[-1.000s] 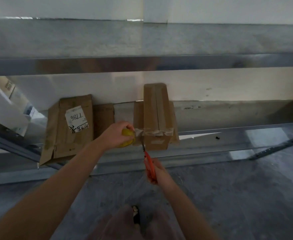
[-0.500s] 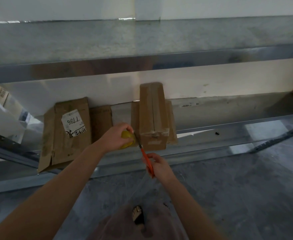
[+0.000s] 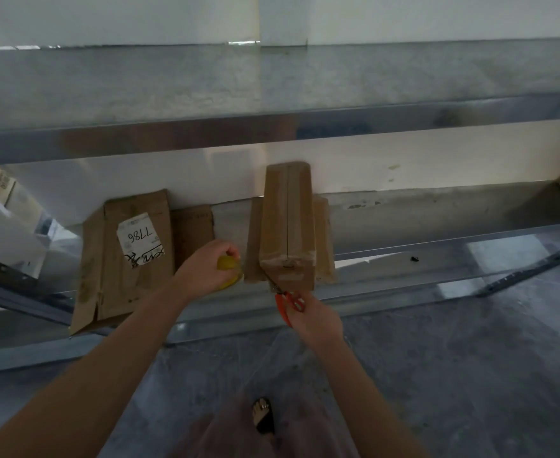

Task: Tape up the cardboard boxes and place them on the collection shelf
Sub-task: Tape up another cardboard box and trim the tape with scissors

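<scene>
A narrow taped cardboard box [image 3: 288, 223] stands on the lower metal shelf [image 3: 404, 256], on top of a flatter box. Clear tape runs along its top seam and over its near end. My left hand [image 3: 206, 267] grips a yellow tape roll [image 3: 227, 266] just left of the box's near end. My right hand [image 3: 311, 317] holds orange-handled scissors [image 3: 287, 300], whose blades touch the lower left corner of the box's near face. A larger box [image 3: 133, 256] with a white label marked 7786 lies on the shelf to the left.
An upper shelf board [image 3: 272, 94] overhangs the boxes. A small dark box [image 3: 192, 236] sits between the labelled box and the taped one. The shelf's right half holds only a small black speck [image 3: 414, 258]. Grey concrete floor [image 3: 454, 375] and my sandalled foot [image 3: 262, 414] lie below.
The scissors went from the tape stretched left of the box to its lower left corner. That stretched tape no longer shows between roll and box. The camera moved closer.
</scene>
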Demonstrator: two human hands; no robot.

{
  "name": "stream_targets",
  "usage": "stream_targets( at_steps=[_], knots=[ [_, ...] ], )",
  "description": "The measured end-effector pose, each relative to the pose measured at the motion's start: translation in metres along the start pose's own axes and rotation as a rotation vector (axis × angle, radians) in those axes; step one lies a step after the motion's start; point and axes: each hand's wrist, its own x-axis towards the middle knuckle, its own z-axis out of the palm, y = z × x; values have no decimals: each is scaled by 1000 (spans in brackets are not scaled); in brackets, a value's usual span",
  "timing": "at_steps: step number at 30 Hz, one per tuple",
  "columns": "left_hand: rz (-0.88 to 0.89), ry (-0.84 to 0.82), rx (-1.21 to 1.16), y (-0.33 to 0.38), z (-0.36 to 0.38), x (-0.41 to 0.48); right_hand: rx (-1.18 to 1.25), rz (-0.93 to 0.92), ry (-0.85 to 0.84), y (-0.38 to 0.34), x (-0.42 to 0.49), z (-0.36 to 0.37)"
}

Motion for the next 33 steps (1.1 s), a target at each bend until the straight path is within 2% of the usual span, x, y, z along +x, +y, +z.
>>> stream_targets(
  at_steps=[6,8,9,12,16,19,22,33],
  knots=[
    [3,9,-64,4,14,6,-4,46,94,13,6,-12],
    [16,8,-90,10,18,9,43,76,72,22,7,-16],
    [29,6,-93,13,20,11,97,89,41,26,6,-19],
    [50,-11,-74,20,23,17,457,135,-116,35,-3,-15],
    [39,-34,-64,20,23,23,542,71,-339,37,-21,-9],
    [39,-33,-60,21,22,23,639,85,-434,29,-29,-6],
    [39,-28,-65,21,22,23,780,123,-387,15,-23,2],
    [53,-37,-89,23,20,19,854,130,-326,-11,-4,-7]
  ],
)
